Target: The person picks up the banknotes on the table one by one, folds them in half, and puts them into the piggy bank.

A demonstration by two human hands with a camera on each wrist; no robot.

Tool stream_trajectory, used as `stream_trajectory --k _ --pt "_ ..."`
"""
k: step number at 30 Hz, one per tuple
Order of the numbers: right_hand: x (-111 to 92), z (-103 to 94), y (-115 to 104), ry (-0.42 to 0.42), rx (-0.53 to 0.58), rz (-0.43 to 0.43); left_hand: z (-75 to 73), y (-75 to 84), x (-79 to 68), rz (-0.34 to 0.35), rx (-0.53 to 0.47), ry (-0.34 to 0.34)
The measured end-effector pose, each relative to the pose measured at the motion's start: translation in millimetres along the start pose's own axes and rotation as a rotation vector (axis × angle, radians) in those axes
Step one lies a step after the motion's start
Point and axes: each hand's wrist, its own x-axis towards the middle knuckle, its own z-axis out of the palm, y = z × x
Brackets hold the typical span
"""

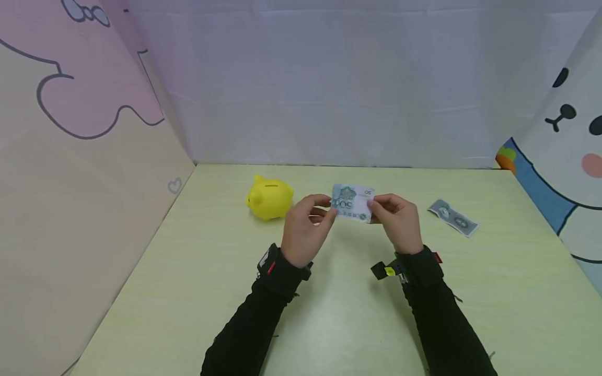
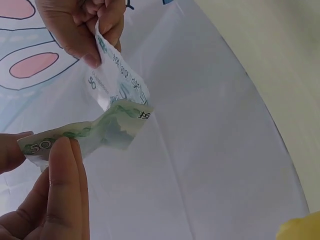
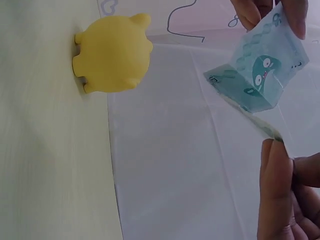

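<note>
A toy banknote (image 1: 352,202) printed with 50 spans the gap between my two hands, raised over the table. My left hand (image 1: 307,230) pinches one end between thumb and fingers. At the other end my right hand (image 1: 401,223) does the same. A sharp crease bends the note in the left wrist view, where its green and white paper (image 2: 120,122) shows. The right wrist view shows a cartoon face on the note (image 3: 267,70). Just left of my left hand stands a yellow piggy bank (image 1: 270,199) with a slot on top.
A second banknote (image 1: 453,218), grey-green and slightly curled, lies on the table (image 1: 348,313) to the right of my right hand. A white cloth (image 1: 329,89) hangs behind the table's back edge. Panels with cartoon drawings flank both sides.
</note>
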Motion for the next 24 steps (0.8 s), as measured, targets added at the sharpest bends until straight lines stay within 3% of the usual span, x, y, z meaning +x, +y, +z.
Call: stream_trajectory --k 11,17,24 --pt "-1.3 5.3 1.6 -0.067 0.060 -0.025 13.2 0.5 -4.9 0.037 0.064 -0.034" --pt "-3.0 8.8 2.6 -0.097 0.080 -0.050 20.1 -0.5 -6.6 0.090 0.104 -0.053" --pt "-4.5 12.2 2.9 -0.127 0.117 -0.070 28.4 1.7 -6.2 0.141 0.193 -0.027"
